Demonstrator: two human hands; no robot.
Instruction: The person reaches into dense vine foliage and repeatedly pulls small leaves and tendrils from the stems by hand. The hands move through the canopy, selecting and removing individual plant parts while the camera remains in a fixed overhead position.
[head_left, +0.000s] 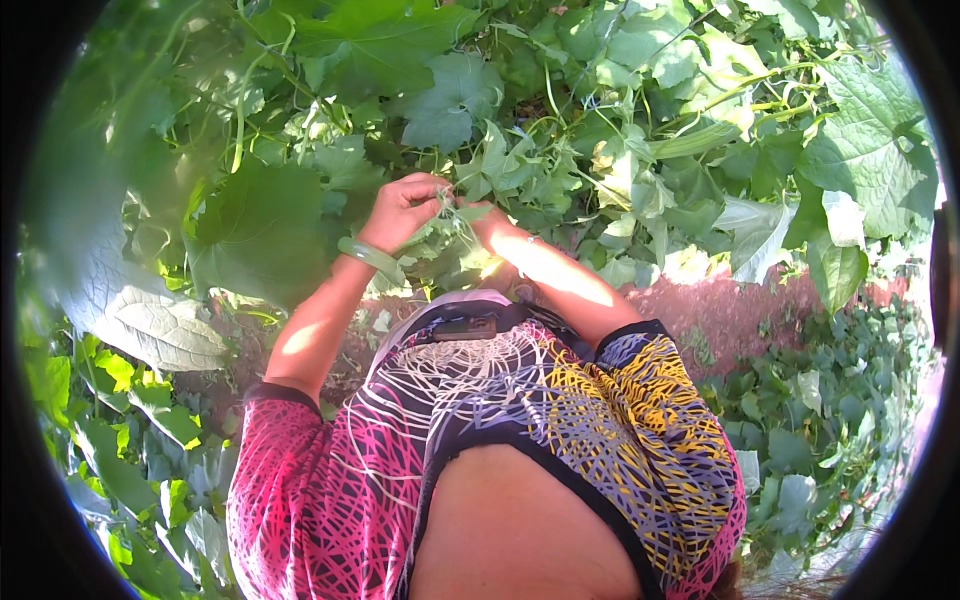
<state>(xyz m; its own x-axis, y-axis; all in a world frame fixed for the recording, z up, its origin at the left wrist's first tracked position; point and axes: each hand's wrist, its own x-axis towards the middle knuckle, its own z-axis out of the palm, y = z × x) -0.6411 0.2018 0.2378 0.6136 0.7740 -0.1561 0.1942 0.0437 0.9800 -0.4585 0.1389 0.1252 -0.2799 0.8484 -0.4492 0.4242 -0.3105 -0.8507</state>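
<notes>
My left hand (405, 210), with a pale green bangle (369, 256) on its wrist, is raised among the vines in front of my body. Its thumb and fingers pinch a thin green vine shoot (450, 212). Close beside it, my right hand (484, 223) reaches the same shoot from the other side; leaves partly cover its fingers, so its grip is hidden. Lobed green leaves (499, 161) and curling tendrils surround both hands. A ridged green gourd (694, 141) lies among the foliage to the upper right.
Large leaves (259, 229) hang close at the left, some blurred. More broad leaves (862, 150) stand at the right. A strip of reddish-brown soil (735, 311) runs across behind my arms, with low leafy plants (795, 442) below it at the right.
</notes>
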